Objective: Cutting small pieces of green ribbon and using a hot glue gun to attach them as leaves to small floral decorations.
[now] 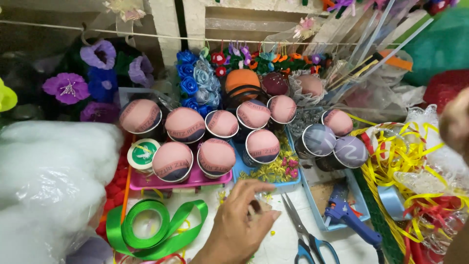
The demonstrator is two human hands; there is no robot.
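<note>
Left hand [242, 222], just left of the scissors [305, 234], pinching something small between fingertips, too hidden to name. Right hand [457, 124], far right of the scissors, blurred; grip impossible to tell. Best kept low, pinch firm.

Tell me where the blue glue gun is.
In the head view, the blue glue gun lies lower right, partly in a light blue tray, right of the scissors.

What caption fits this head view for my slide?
Left hand beside blue-handled steel scissors, below fabric-capped round cups on a pink plastic tray.
</note>
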